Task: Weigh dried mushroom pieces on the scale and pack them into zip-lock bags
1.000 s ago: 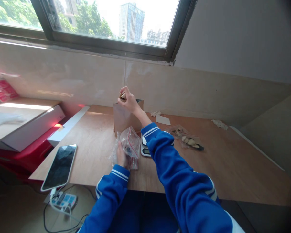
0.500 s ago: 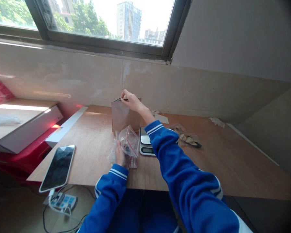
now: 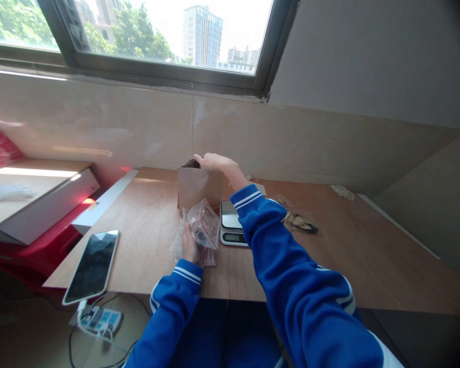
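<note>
Paper bag (image 3: pixel 198 188) mouth partly under right hand (image 3: pixel 214 163)

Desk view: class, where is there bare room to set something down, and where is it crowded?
Bare wood on the desk lies between the phone and the paper bag, and right of the scale, below the bag of pale pieces. Crowded: the centre, where the left hand holds a zip bag beside the scale, the right hand on the paper bag.
</note>
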A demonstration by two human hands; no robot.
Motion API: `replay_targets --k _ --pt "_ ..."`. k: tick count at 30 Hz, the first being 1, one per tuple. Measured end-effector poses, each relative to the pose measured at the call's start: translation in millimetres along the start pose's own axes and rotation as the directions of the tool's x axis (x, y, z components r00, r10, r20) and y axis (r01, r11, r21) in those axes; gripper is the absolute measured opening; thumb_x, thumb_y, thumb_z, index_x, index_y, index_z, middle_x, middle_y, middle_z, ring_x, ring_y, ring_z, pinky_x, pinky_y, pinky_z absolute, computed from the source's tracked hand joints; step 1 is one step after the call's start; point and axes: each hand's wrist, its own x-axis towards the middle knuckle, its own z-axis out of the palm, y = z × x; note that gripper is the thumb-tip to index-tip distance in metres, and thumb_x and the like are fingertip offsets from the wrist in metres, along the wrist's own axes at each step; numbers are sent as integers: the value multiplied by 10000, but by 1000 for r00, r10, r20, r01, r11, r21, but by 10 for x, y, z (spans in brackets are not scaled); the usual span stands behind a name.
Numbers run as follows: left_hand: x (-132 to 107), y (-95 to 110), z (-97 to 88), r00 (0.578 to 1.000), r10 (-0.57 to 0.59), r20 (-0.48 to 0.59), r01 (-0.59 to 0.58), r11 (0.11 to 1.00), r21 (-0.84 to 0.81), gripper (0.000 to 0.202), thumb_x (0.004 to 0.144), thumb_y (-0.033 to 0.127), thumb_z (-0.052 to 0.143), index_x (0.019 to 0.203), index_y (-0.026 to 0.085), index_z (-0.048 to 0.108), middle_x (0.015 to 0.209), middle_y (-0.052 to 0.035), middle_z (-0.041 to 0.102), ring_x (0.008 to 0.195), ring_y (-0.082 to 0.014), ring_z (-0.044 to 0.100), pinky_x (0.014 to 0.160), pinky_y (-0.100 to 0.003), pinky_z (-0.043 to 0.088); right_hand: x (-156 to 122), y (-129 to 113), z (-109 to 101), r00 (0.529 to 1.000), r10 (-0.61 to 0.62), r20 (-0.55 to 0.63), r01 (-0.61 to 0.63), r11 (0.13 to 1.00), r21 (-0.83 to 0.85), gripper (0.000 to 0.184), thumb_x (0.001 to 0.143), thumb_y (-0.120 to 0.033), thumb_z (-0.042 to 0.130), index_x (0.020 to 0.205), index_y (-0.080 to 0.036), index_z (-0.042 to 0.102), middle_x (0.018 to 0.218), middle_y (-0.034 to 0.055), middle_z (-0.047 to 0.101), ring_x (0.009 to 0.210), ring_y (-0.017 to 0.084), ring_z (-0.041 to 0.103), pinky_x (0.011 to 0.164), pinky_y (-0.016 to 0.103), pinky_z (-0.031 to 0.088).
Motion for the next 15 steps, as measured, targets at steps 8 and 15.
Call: replay_targets --k 8,15 --pt "-27 17 18 1000 13 3 -13 1000 -17 563 922 542 367 1152 106 638 771 -94 721 661 -203 690 665 -344 575 -163 -142 30 999 25 21 -22 987 -161 347 982 -316 408 998 -119 693 987 191 699 962 287 636 805 355 443" --pt "-3 -11 -3 1000 16 -4 -16 999 -41 567 925 549 353 1106 107 657 838 -116 733 741 -219 704 698 -352 578 -573 -130 84 895 -165 -414 224 970 97 243 923 -184 396 910 -137 633 1016 106 620 971 192 560 857 295 427"
